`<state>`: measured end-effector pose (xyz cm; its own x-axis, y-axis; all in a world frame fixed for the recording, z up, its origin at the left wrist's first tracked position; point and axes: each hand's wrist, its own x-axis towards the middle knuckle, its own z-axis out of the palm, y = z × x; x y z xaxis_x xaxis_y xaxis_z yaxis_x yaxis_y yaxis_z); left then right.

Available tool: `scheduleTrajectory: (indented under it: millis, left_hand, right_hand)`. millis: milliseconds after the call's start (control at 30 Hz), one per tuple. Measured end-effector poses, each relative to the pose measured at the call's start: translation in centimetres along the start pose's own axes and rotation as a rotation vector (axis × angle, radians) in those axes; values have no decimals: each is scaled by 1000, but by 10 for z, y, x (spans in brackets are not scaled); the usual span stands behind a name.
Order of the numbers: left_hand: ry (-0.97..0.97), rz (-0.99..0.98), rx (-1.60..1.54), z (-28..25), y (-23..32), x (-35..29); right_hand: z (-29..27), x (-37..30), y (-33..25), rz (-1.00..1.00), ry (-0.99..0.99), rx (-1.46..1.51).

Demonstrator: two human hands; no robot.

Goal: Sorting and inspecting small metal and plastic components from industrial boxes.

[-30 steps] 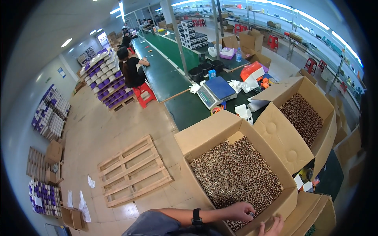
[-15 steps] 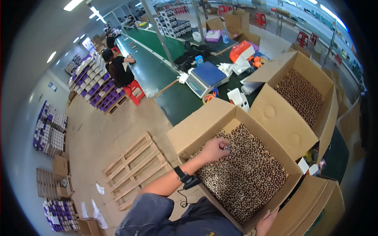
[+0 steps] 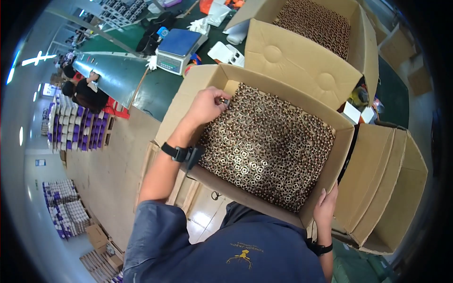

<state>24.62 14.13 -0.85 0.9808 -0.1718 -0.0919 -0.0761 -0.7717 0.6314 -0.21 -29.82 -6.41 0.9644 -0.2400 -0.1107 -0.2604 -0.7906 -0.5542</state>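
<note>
An open cardboard box sits directly before me, a layer of small shiny brown metal pieces covering its bottom. Over its far left part is my left hand, thumb and fingers pinched on a small metal piece. The piece looks like those lying below; its exact kind is too small to make out. My right hand grips the box's near right corner from outside, thumb up along the wall and the other fingers partly hidden. A black band with a dark device is on my left wrist.
Beyond stands a larger open box of similar brown pieces. An open carton is at the right. A blue-topped scale rests on the green table. A wooden pallet lies on the floor; co-workers sit far left.
My view has swung down and to the right, so the box sits higher and more of my right arm shows. My left hand stays pinched near the box's far left corner.
</note>
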Motion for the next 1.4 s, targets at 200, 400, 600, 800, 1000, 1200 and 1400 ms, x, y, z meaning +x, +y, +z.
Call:
scheduleTrajectory:
  millis: [200, 400, 600, 800, 1000, 1200, 1400]
  left_hand:
    - [-152, 355, 490, 15, -41, 39]
    - [-293, 197, 716, 36, -35, 67]
    - [-396, 44, 719, 51, -56, 77]
    - [-310, 17, 566, 42, -70, 88]
    - [-57, -94, 573, 51, -30, 61]
    - [-105, 132, 93, 93, 85, -65]
    - [-318, 141, 55, 178, 161, -188]
  right_hand:
    - [1, -2, 4, -37, 17, 0]
    - [-2, -2, -2, -18, 21, 21]
    - [-1, 2, -4, -2, -13, 38]
    - [-2, 8, -5, -5, -18, 89]
    - [-10, 2, 0, -89, 7, 47]
    - [-85, 8, -5, -14, -197, 199]
    - [-293, 45, 78, 163, 223, 477]
